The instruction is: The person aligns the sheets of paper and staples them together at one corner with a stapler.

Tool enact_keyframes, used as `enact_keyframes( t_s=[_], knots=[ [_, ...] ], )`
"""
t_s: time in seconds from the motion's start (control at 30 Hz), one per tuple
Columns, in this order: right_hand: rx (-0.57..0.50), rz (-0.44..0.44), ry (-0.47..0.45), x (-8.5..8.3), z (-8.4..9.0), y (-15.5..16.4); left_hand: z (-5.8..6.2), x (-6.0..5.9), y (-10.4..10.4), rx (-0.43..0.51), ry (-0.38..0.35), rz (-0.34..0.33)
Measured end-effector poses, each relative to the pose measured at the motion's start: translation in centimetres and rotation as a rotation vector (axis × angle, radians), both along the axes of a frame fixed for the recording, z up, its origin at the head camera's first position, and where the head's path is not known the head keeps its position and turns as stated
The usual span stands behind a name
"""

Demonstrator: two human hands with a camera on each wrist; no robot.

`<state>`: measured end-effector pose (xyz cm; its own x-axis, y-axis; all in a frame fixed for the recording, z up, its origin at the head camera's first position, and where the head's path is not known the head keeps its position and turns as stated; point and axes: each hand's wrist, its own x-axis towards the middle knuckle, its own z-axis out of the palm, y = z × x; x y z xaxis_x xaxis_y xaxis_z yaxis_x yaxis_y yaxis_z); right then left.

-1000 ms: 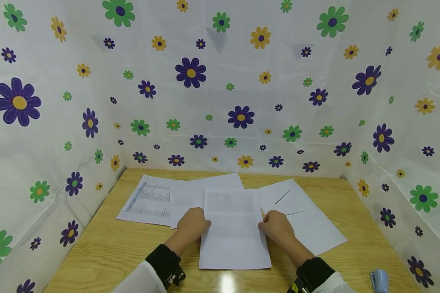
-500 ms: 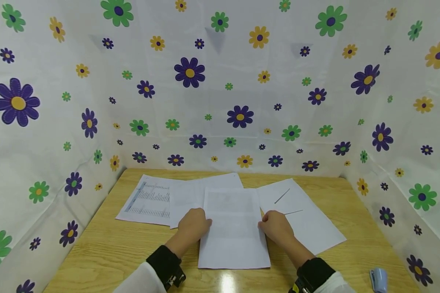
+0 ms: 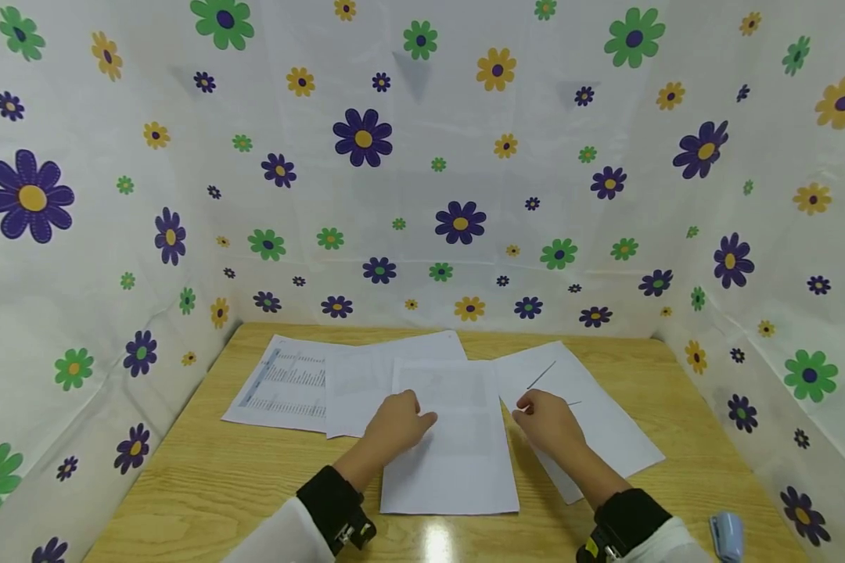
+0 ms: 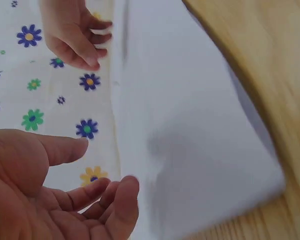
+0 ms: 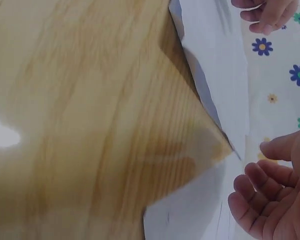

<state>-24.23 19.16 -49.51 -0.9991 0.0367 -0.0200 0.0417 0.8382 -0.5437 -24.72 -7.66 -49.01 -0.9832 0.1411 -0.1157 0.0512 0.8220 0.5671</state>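
Noted a central sheet (image 3: pixel 458 469) of white paper at lower centre of the head view, lying on the tabletop (image 3: pixel 218 461), long axis up and down the frame. Cannot confirm the number of layers. Located the left hand (image 3: pixel 400 426) over the left long edge, thumb directed inward across the paper. Located the right hand (image 3: pixel 551 422) just beyond the right long edge, above the lined sheet (image 3: pixel 616 442). Found both hands empty, with fingers loosely bent and thumbs parted from fingertips in the wrist views. Cannot confirm contact between left fingertips and paper.

Rated the left hand nearer, being over the central sheet; rated the right hand just outside, across a narrow gap. Judged this sideways offset the governing relation: for an even hold on both long edges, would need leftward travel on the right side and slight outward travel on the left.

Recorded also, at centre left, a pale sheet (image 3: pixel 355 383) partly covering a printed sheet (image 3: pixel 289 383). Logged a blue object (image 3: pixel 728 536), probably a stapler, at lower right, well apart from the paper.
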Motion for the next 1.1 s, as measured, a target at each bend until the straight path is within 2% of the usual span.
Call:
enact_keyframes(
  t_s=[0.1, 0.4, 0.5, 0.63, 0.73, 0.87, 0.97, 1.1],
  knots=[
    [0.042, 0.024, 0.026, -0.4, 0.3, 1.3, 0.7, 0.5, 1.7, 0.166, -0.125, -0.037],
    [0.113, 0.033, 0.057, -1.3, 0.9, 5.5, 1.8, 1.2, 7.3, 0.585, -0.408, -0.034],
    [0.136, 0.022, 0.057, -1.6, 1.0, 7.1, 2.1, 1.4, 9.2, 0.715, -0.494, -0.018],
    [0.152, -0.017, 0.029, -2.0, 0.9, 9.1, 2.3, 1.9, 12.0, 0.845, -0.574, 0.026],
    [0.155, -0.066, -0.001, -2.2, 0.6, 10.4, 2.2, 2.3, 13.9, 0.922, -0.614, 0.060],
    [0.125, -0.147, -0.078, -2.2, 0.2, 11.8, 2.1, 2.9, 15.7, 0.992, -0.629, 0.113],
    [0.098, -0.195, -0.138, -2.1, 0.1, 12.6, 2.0, 3.5, 16.6, 1.006, -0.629, 0.142],
    [0.109, -0.207, -0.165, -1.9, 0.1, 13.4, 1.7, 4.2, 17.7, 1.003, -0.596, 0.163]
  ],
)
